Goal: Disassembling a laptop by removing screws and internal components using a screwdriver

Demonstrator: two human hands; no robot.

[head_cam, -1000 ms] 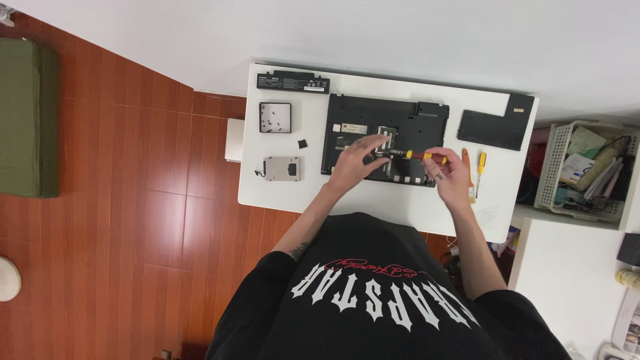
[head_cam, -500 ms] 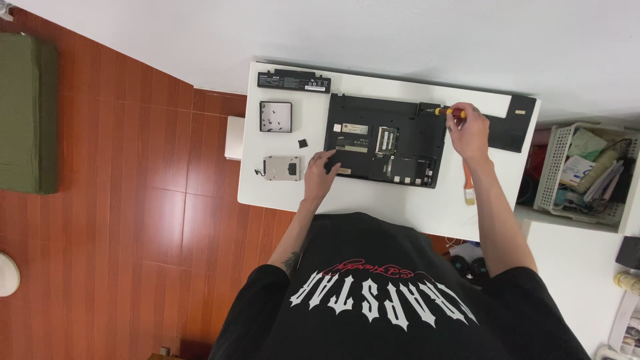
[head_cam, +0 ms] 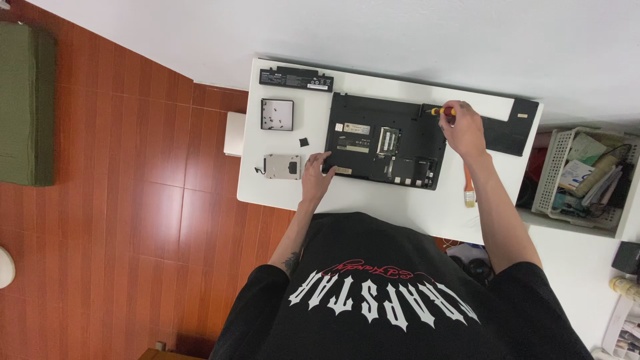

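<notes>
A black laptop [head_cam: 387,141] lies upside down on the white table [head_cam: 373,203], its underside open with circuit boards showing. My right hand [head_cam: 462,128] grips a yellow-and-red screwdriver [head_cam: 439,111] at the laptop's far right corner. My left hand [head_cam: 316,175] rests flat on the table, fingers spread, touching the laptop's near left corner. A silver hard drive [head_cam: 281,167] lies just left of that hand.
A long black battery [head_cam: 296,78] lies at the table's far left. A small black square cover [head_cam: 277,113] holds screws; a tiny black piece [head_cam: 304,142] lies nearby. A black panel [head_cam: 510,127] and an orange-handled brush [head_cam: 468,187] lie at right. A white basket [head_cam: 583,179] stands beyond the table.
My right hand carried the screwdriver from the laptop's middle to its far right corner. My left hand drew back from the middle to the near left corner.
</notes>
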